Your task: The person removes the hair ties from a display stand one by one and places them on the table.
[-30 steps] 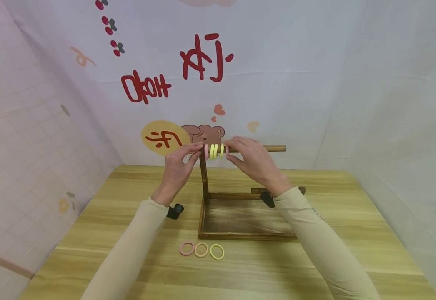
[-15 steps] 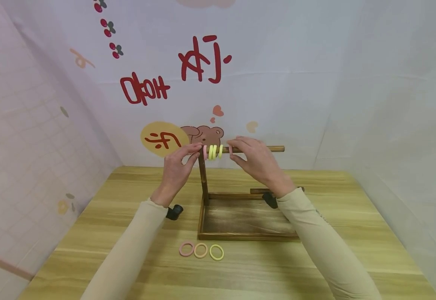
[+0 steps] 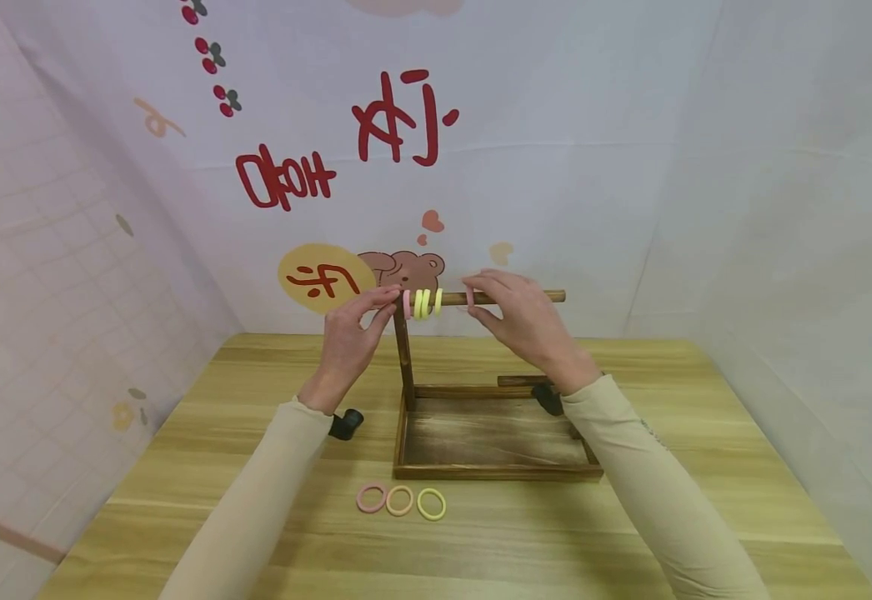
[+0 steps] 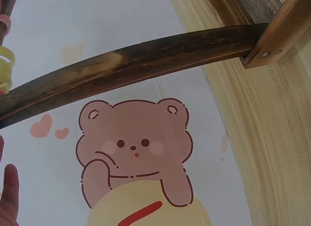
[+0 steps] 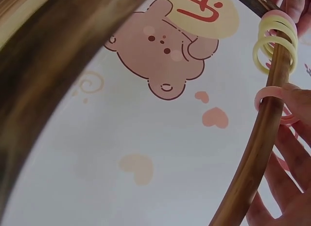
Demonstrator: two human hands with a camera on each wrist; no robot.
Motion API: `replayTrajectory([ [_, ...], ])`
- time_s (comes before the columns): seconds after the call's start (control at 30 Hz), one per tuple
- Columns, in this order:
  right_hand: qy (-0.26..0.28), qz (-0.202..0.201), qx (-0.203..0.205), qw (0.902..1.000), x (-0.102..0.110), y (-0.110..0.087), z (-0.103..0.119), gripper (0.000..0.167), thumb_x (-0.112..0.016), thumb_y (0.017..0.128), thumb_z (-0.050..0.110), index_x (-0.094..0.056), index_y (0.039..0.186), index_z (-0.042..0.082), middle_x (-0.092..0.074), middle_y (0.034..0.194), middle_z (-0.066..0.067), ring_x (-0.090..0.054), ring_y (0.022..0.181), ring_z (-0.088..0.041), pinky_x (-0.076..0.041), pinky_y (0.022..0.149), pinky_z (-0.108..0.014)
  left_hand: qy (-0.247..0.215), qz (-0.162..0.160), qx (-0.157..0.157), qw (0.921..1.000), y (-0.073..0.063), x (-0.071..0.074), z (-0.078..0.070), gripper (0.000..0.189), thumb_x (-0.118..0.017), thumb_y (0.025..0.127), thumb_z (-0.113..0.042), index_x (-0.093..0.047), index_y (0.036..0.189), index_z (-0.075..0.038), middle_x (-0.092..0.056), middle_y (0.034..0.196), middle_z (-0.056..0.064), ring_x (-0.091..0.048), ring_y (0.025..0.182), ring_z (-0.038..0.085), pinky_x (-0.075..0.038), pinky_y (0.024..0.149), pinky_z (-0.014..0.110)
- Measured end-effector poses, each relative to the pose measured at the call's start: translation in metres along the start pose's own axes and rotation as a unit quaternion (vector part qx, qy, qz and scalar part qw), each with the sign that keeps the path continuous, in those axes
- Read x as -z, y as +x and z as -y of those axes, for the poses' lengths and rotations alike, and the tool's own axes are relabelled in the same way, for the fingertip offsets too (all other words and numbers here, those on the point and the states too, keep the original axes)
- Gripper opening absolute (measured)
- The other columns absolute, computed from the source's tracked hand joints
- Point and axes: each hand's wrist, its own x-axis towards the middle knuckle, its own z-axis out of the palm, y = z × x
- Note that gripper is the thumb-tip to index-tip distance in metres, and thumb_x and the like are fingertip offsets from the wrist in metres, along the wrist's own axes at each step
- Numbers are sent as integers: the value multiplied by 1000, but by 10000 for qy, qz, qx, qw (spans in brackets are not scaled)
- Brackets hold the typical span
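Note:
A dark wooden stand has an upright post (image 3: 403, 358) and a horizontal rod (image 3: 548, 297) at its top. My left hand (image 3: 352, 337) pinches the stand at the corner where post and rod meet. Beside those fingertips a pink ring (image 5: 277, 15) hangs on the rod, followed by several yellow rings (image 3: 425, 303). Farther along, my right hand (image 3: 522, 321) pinches another pink ring (image 5: 265, 97) that encircles the rod, thumb on its near side in the right wrist view. A gap separates this ring from the yellow ones.
On the table (image 3: 256, 492), in front of the stand's tray base (image 3: 496, 473), lie a pink ring (image 3: 371, 498), an orange ring (image 3: 399, 501) and a yellow ring (image 3: 432, 504). A shorter wooden bar (image 3: 518, 381) shows low behind my right wrist. A printed cloth (image 3: 556, 192) hangs behind.
My right hand has slid its pink ring rightward along the rod, away from the yellow rings. My left hand keeps its place at the corner.

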Motion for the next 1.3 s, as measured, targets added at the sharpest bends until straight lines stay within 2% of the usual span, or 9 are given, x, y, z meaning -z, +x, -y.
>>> replayTrajectory([
  [0.5, 44, -35, -65, 10000, 6, -5, -6, 43, -82, 91, 9, -69, 132, 4, -71, 129, -11, -61, 128, -33, -47, 107, -52, -29, 7, 41, 10000, 0, 1, 2, 24, -75, 93, 0, -76, 117, -1, -75, 121, 14, -76, 97, 32, -60, 86, 48],
  [0.97, 44, -198, -108, 9997, 11, -11, -12, 41, -82, 90, 7, -71, 129, 3, -72, 126, -13, -65, 120, -33, -50, 101, -53, -11, 32, 42, 10000, 0, 1, 1, 23, -74, 94, 0, -76, 117, -1, -75, 121, 14, -76, 97, 32, -60, 86, 48],
  [1.3, 82, -155, -182, 9997, 14, -16, -15, 42, -83, 89, 6, -70, 129, 2, -72, 127, -13, -63, 125, -34, -49, 104, -54, -20, 29, 88, 10000, 0, 1, -1, 22, -73, 95, 0, -76, 117, -1, -74, 122, 13, -76, 97, 32, -60, 86, 49],
])
